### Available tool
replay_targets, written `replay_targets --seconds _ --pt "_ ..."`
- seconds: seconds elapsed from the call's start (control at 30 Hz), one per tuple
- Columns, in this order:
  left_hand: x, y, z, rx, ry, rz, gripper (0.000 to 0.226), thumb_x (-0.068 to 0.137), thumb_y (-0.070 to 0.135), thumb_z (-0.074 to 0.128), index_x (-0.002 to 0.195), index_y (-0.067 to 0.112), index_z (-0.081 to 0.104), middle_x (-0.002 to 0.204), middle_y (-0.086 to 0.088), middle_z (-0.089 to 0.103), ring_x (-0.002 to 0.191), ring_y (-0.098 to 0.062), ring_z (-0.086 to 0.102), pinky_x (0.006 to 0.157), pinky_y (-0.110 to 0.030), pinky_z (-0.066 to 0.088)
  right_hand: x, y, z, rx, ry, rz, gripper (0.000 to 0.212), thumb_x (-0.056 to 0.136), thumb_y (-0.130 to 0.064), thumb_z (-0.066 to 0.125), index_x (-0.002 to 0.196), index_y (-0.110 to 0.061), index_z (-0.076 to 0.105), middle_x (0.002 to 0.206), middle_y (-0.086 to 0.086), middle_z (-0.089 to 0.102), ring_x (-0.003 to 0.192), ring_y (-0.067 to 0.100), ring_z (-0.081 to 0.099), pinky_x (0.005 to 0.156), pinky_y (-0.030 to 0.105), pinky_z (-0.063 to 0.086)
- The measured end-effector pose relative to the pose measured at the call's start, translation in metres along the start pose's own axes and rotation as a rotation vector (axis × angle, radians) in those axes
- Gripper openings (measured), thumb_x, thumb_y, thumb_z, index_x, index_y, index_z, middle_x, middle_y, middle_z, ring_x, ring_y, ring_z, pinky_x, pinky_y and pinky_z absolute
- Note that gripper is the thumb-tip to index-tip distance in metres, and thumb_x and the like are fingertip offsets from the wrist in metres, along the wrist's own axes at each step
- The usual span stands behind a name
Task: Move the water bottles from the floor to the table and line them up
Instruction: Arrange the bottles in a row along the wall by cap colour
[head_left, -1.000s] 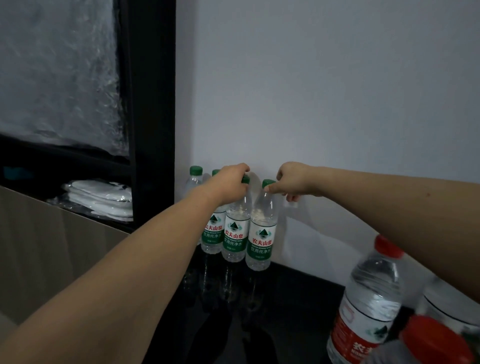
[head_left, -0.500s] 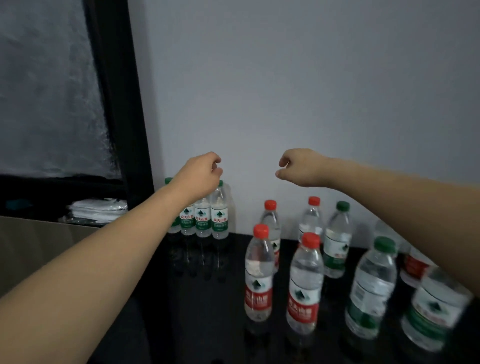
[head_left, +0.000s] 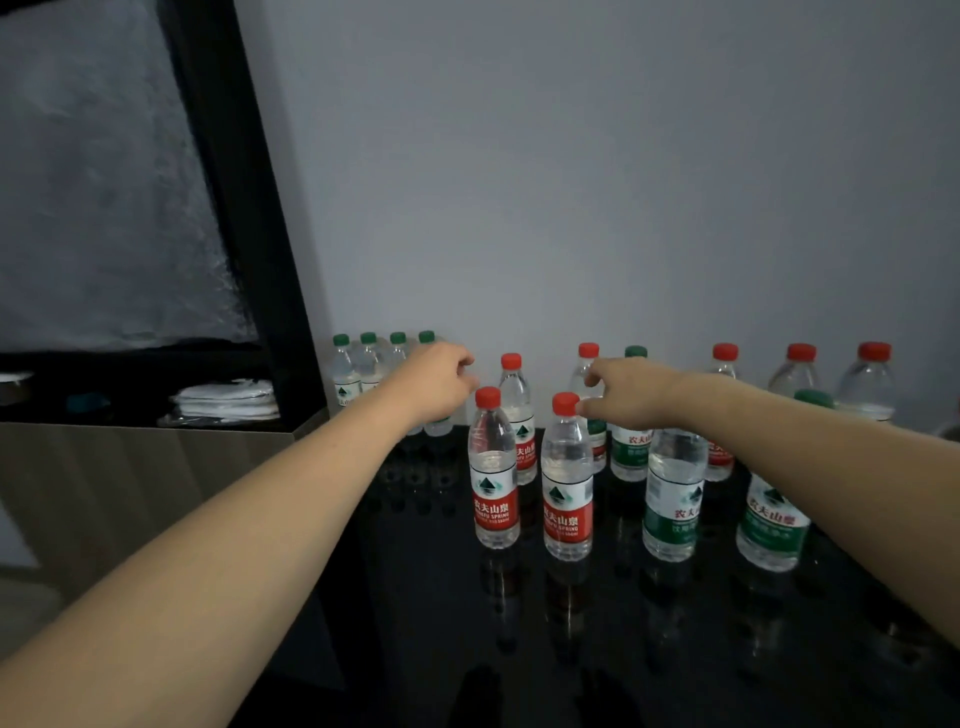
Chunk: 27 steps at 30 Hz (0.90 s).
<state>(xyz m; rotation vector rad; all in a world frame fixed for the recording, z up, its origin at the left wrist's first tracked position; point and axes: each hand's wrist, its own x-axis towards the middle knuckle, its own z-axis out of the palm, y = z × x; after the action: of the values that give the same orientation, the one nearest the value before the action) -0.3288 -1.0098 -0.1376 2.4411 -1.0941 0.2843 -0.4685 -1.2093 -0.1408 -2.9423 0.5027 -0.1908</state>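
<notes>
Both hands reach over the glossy black table (head_left: 519, 649), mid-frame. Left hand (head_left: 434, 387), fingers loosely curled, holds nothing beside the green-capped clear plastic bottles (head_left: 369, 364) rowed at the wall. Right hand (head_left: 631, 389), fingers apart, nears a red-capped red-labelled clear bottle (head_left: 566, 483). Best gripped low on the neck and kept upright. All bottles look capped and water-filled.

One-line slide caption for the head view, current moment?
Both hands, left hand and right hand, reach empty over red- and green-capped water bottles standing on a glossy black table.
</notes>
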Motion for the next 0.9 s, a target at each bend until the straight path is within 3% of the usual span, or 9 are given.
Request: replay_targets --seconds 0.07,0.13,0.23,0.33,0.4,0.5,0.67,0.9 --pt "0.004 -0.001 0.015 0.040 -0.046 -0.027 0.039 0.099 0.025 0.056 0.133 0.006 0.058 0.133 -0.012 0.060 0.114 -0.025 0.059 0.095 -0.035 0.045 0.008 -0.001 0.008 0.000 0.004 -0.013 0.061 0.092 -0.052 0.050 0.138 -0.012 0.043 0.134 0.010 0.053 0.117 0.028 0.052 0.094 0.038 0.043" --pt "0.011 -0.004 0.028 0.080 -0.097 -0.035 0.029 0.098 0.026 0.056 0.118 0.007 0.065 0.119 -0.015 0.065 0.098 -0.024 0.061 0.079 -0.033 0.048 0.018 -0.003 0.014 -0.002 -0.018 -0.025 0.060 0.092 -0.055 0.048 0.134 -0.013 0.045 0.130 0.010 0.054 0.113 0.027 0.053 0.092 0.038 0.044" --pt "0.023 -0.011 0.040 0.099 -0.137 -0.020 0.020 0.097 0.028 0.058 0.097 0.010 0.068 0.090 -0.007 0.067 0.079 -0.022 0.064 0.066 -0.034 0.051 0.036 -0.005 0.025 -0.056 -0.067 -0.047 0.048 0.091 -0.059 0.047 0.108 -0.014 0.052 0.113 0.009 0.058 0.099 0.024 0.054 0.085 0.038 0.047" --pt "0.030 -0.015 0.045 0.090 -0.128 -0.001 0.020 0.096 0.031 0.061 0.091 0.013 0.070 0.077 -0.002 0.067 0.065 -0.017 0.062 0.056 -0.029 0.045 0.051 -0.005 0.034 -0.079 -0.083 -0.061 0.043 0.090 -0.059 0.049 0.094 -0.016 0.048 0.096 0.005 0.056 0.089 0.022 0.055 0.079 0.036 0.048" --pt "0.034 -0.017 0.046 0.088 -0.113 0.013 0.021 0.094 0.032 0.064 0.094 0.012 0.071 0.081 -0.003 0.069 0.072 -0.019 0.065 0.061 -0.033 0.050 0.058 -0.005 0.034 -0.078 -0.079 -0.069 0.043 0.089 -0.059 0.051 0.089 -0.017 0.048 0.087 0.001 0.053 0.084 0.020 0.054 0.073 0.034 0.046" --pt "0.037 -0.016 0.046 0.068 -0.098 0.030 0.027 0.089 0.031 0.069 0.104 0.009 0.071 0.096 -0.006 0.072 0.087 -0.021 0.068 0.081 -0.042 0.057 0.066 -0.007 0.033 -0.100 -0.079 -0.082 0.041 0.087 -0.060 0.053 0.078 -0.022 0.043 0.080 -0.004 0.048 0.074 0.013 0.050 0.067 0.031 0.041" --pt "0.038 -0.015 0.050 0.042 -0.118 0.030 0.017 0.086 0.028 0.072 0.094 0.013 0.071 0.086 0.000 0.069 0.075 -0.015 0.065 0.072 -0.037 0.058 0.066 -0.008 0.035 -0.107 -0.073 -0.101 0.039 0.088 -0.057 0.054 0.074 -0.023 0.040 0.081 -0.003 0.048 0.070 0.011 0.048 0.062 0.029 0.039" --pt "0.017 -0.008 0.039 0.074 -0.082 -0.007 0.015 0.086 0.026 0.074 0.089 0.014 0.065 0.087 -0.001 0.064 0.076 -0.015 0.061 0.069 -0.036 0.056 0.036 -0.014 0.018 -0.217 -0.071 -0.176 0.036 0.089 -0.052 0.055 0.098 -0.018 0.050 0.093 -0.001 0.051 0.086 0.018 0.052 0.070 0.030 0.040"
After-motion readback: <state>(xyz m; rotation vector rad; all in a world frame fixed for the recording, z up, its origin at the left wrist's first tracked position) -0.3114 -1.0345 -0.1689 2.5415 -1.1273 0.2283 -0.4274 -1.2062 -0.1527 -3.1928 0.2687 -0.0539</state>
